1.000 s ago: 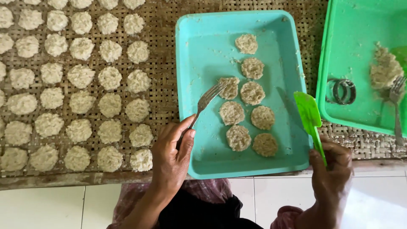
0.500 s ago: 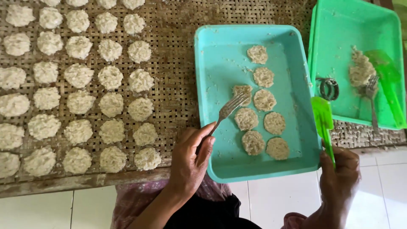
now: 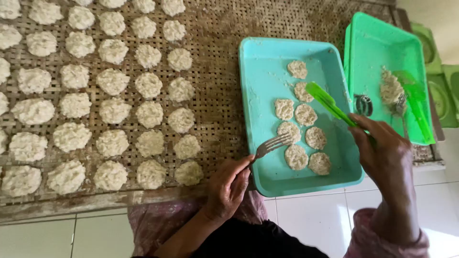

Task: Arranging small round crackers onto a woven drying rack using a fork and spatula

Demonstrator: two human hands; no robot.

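Observation:
My left hand (image 3: 228, 186) grips a metal fork (image 3: 270, 145) whose tines rest by a flat dough patty (image 3: 289, 130) in the turquoise tray (image 3: 260, 67). Several round patties lie in that tray. My right hand (image 3: 382, 153) holds a green plastic spatula (image 3: 329, 103), its blade hovering over the patties near the tray's middle.
A woven bamboo mat (image 3: 217, 28) carries several rows of white dough patties (image 3: 112, 81). A green tray (image 3: 373, 48) at the right holds a lump of dough (image 3: 389, 88), a second fork (image 3: 400, 102), a green scoop (image 3: 416, 102) and a small metal ring (image 3: 363, 104). White tiled floor lies below.
My right hand has swung the green spatula from the tray's right rim up and left over the patties. The fork has slid down among the lower patties.

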